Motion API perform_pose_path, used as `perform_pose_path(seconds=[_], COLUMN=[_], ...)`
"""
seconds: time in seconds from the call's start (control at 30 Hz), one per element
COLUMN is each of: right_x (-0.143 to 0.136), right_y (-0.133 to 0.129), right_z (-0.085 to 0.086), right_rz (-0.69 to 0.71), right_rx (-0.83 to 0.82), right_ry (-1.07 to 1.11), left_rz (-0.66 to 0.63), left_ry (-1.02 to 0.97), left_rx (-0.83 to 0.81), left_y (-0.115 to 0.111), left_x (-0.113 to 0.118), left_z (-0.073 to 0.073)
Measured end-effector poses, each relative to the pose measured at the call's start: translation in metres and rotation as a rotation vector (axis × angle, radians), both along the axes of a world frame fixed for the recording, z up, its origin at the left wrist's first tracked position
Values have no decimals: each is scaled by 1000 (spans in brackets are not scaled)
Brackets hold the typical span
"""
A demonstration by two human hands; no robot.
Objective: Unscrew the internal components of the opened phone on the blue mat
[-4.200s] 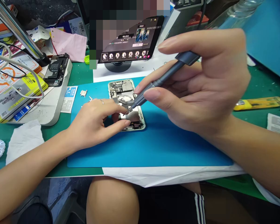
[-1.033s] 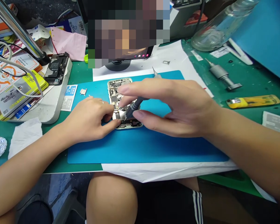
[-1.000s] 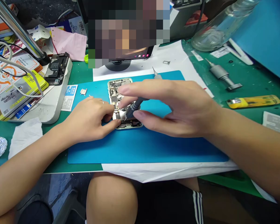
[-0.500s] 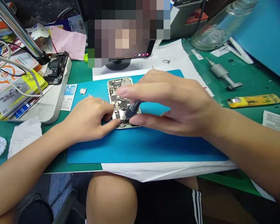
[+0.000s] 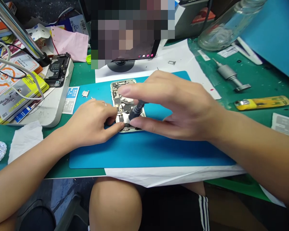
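Note:
An opened phone (image 5: 120,96) with its inner parts showing lies on the blue mat (image 5: 144,150). My left hand (image 5: 93,122) grips the phone's lower left edge between thumb and curled fingers. In my right hand (image 5: 178,106) is a dark screwdriver (image 5: 136,110), held between thumb and fingers with its tip down at the phone's lower part. The exact spot the tip touches is too small to tell. A small metal part (image 5: 85,93) rests on the mat left of the phone.
Another opened phone (image 5: 58,70) lies on a white box at the left, beside battery boxes (image 5: 19,96) and a lamp pole. A screen on a stand is behind the mat. At the right are a glass jar (image 5: 221,35), a metal tool (image 5: 231,75) and a yellow cutter (image 5: 262,103).
My right hand's fingertips and the screwdriver have shifted slightly to the left over the phone. My left hand and the phone have hardly moved.

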State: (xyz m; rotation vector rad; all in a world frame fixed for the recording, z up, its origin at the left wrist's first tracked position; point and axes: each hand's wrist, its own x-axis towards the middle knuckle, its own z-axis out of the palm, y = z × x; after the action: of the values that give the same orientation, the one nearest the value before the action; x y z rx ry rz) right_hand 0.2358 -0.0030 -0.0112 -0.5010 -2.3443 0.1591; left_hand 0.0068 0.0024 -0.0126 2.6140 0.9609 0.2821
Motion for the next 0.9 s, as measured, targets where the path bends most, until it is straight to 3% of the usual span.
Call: perform_pose_path(seconds=[0.37, 0.6, 0.9], right_x=[0, 2, 2], right_y=[1, -2, -3], right_z=[-2, -2, -4], right_rz=[37, 60, 55], right_rx=[-36, -148, -60], right_ry=[35, 39, 16], left_rz=[-2, -1, 7], left_ry=[20, 25, 7], left_rx=[6, -18, 27], left_y=[0, 0, -2], left_x=[0, 1, 1], left_z=[0, 2, 0])
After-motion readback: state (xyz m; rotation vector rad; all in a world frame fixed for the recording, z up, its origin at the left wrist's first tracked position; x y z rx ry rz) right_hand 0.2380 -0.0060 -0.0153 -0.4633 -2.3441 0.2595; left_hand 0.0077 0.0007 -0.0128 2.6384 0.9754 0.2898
